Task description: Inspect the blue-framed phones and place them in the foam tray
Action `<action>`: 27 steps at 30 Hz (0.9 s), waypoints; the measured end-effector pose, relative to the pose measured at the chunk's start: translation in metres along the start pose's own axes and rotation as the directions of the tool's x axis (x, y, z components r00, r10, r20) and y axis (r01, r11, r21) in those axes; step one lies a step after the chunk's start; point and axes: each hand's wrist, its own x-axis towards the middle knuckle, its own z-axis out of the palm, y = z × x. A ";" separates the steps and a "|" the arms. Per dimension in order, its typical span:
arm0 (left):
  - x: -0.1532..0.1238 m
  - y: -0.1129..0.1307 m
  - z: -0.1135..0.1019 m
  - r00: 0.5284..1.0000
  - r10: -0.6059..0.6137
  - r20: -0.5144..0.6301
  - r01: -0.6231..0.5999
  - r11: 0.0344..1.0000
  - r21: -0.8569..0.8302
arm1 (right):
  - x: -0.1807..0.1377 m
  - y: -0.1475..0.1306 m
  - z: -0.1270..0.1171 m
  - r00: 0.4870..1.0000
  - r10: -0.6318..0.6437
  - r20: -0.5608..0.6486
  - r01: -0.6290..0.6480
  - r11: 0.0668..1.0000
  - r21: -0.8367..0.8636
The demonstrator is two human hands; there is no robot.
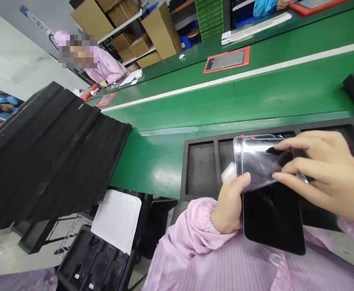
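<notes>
My left hand [230,206] is closed round the left edge of a black glass tablet screen [272,220], its thumb on the front. A second screen seems to lie behind it, showing only as a thin offset edge at the left and top. Over the upper half of the front screen a clear plastic film [257,163] is lifted and creased. My right hand [328,169] pinches this film at its right side, fingers bent over the screen. Beside my left thumb is a blurred whitish tab [229,171]; what it belongs to I cannot tell.
A black foam tray [218,161] with compartments lies under my hands on the green bench [159,161]. Stacked black trays [49,153] lean at left, above a white sheet [116,220]. Across the bench are a red mat with a screen [227,60] and a person in pink [107,64].
</notes>
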 end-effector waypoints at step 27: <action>-0.020 0.020 -0.035 0.994 -0.102 -0.026 0.105 0.980 0.171 | 0.043 0.022 0.039 0.884 0.426 0.194 -0.467 0.785 0.408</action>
